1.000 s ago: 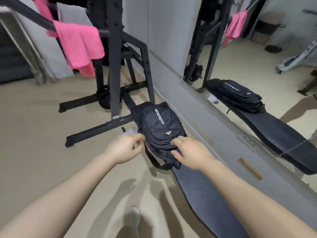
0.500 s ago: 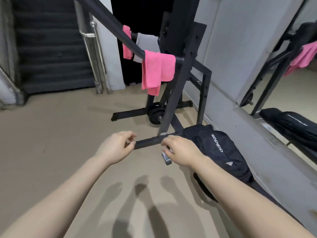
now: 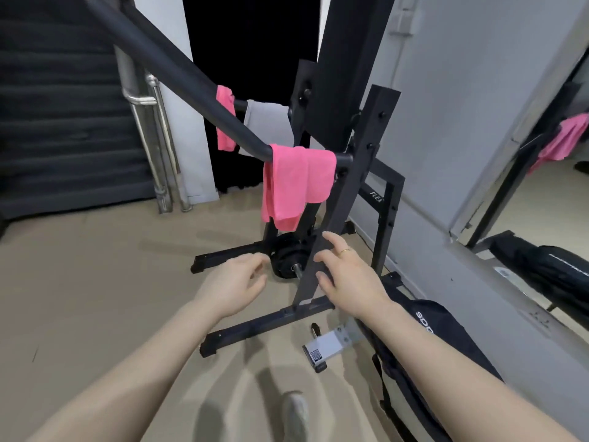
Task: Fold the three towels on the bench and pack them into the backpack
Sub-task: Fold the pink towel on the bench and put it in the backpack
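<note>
Three towels hang over the black bar of the bench rack: a pink towel (image 3: 298, 183) nearest me, a grey towel (image 3: 269, 127) behind it, and a second pink towel (image 3: 225, 119) farther left. The black backpack (image 3: 424, 327) lies on the bench pad at lower right, partly hidden by my right forearm. My left hand (image 3: 231, 283) and my right hand (image 3: 345, 275) are raised in front of the rack's upright, below the near pink towel. Both hold nothing, with fingers loosely spread.
The black rack frame (image 3: 338, 224) with a weight plate (image 3: 288, 260) stands ahead. A staircase (image 3: 63, 122) with a metal handrail is at left. A mirror (image 3: 541, 202) lines the right wall. A small labelled bracket (image 3: 325, 349) lies on the floor beside the bench.
My hands have left the backpack and risen toward the hanging towels. The view has swung up and left, bringing the rack and towels closer.
</note>
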